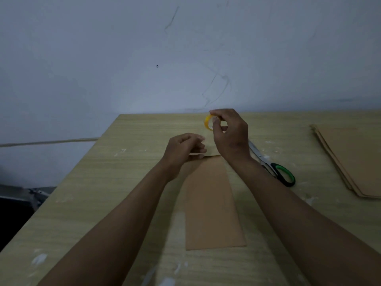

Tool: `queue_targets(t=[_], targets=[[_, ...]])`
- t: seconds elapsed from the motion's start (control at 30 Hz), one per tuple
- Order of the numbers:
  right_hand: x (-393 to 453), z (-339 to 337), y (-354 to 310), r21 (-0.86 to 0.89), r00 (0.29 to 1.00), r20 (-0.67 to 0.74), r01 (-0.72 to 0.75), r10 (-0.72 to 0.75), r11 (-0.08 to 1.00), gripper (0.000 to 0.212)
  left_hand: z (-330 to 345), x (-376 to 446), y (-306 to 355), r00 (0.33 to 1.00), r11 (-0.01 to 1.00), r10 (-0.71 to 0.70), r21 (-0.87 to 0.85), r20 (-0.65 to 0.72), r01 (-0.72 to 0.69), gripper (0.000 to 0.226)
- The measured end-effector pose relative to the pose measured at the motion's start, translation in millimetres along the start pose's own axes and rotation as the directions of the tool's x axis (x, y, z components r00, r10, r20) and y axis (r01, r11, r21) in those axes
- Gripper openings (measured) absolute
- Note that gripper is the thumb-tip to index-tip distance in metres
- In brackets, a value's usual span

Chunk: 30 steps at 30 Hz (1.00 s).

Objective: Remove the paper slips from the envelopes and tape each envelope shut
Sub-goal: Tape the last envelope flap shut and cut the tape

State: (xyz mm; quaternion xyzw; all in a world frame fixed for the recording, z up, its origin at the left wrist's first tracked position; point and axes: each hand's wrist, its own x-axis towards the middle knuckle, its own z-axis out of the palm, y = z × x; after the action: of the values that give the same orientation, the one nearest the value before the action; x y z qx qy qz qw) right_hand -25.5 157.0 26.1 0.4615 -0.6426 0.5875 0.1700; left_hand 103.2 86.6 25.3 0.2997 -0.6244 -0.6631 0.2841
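Note:
A long brown envelope [210, 203] lies flat in the middle of the wooden table [103, 193], its far end between my hands. My right hand [231, 135] holds a small yellow tape roll [208, 122] above the table, thumb and fingers pinching the ring. My left hand [185, 147] rests at the envelope's far left corner with curled fingers. Whether those fingers pinch a strip of tape or the flap, I cannot tell. No paper slip is visible.
Scissors [274, 164] with black and green handles lie just right of my right wrist. A stack of brown envelopes [354, 159] sits at the table's right edge. A pale wall stands behind the table. The table's left edge drops to a dark floor.

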Motion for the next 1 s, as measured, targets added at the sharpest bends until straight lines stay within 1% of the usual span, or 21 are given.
queue_targets(t=[0.17, 0.33, 0.47, 0.6, 0.67, 0.77, 0.83, 1.0], targets=[[-12.9, 0.8, 4.5, -0.025, 0.995, 0.006, -0.1, 0.1, 0.995, 0.02, -12.4, -6.3, 1.3, 0.999, 0.998, -0.003, 0.069, 0.04, 0.0, 0.007], [-25.9, -1.6, 7.2, -0.063, 0.983, 0.038, -0.175, 0.177, 0.983, 0.018, -20.9, -5.5, -0.4, 1.0, 0.995, -0.009, 0.099, -0.023, 0.012, 0.005], [-25.7, -2.7, 9.0, -0.056, 0.98, 0.046, -0.19, 0.192, 0.98, 0.017, -25.5, -1.2, -5.0, 1.0, 0.992, -0.026, 0.122, -0.017, 0.028, 0.008], [-21.6, -0.5, 3.4, 0.012, 0.979, 0.08, -0.188, 0.187, 0.982, 0.015, -16.8, 3.0, -6.5, 0.998, 0.978, -0.06, 0.201, 0.005, 0.058, 0.017], [-17.6, 1.9, -1.8, 0.066, 0.977, 0.082, -0.205, 0.199, 0.977, 0.014, -9.8, 3.8, -6.5, 0.993, 0.983, -0.105, 0.157, 0.052, 0.096, 0.023], [-12.0, 4.2, -8.7, 0.1, 0.974, 0.083, -0.217, 0.21, 0.971, 0.014, -1.4, 1.6, -4.5, 0.963, 0.973, -0.219, -0.033, 0.158, 0.226, 0.033], [-9.1, 5.2, -10.6, 0.107, 0.971, 0.083, -0.231, 0.223, 0.967, 0.014, 0.2, -0.8, -1.5, 0.941, 0.952, -0.254, -0.117, 0.223, 0.284, 0.038], [-8.0, 6.1, -7.2, 0.122, 0.972, 0.064, -0.231, 0.224, 0.965, 0.013, -8.7, -4.9, 5.5, 0.927, 0.924, -0.274, -0.196, 0.255, 0.327, 0.039]])
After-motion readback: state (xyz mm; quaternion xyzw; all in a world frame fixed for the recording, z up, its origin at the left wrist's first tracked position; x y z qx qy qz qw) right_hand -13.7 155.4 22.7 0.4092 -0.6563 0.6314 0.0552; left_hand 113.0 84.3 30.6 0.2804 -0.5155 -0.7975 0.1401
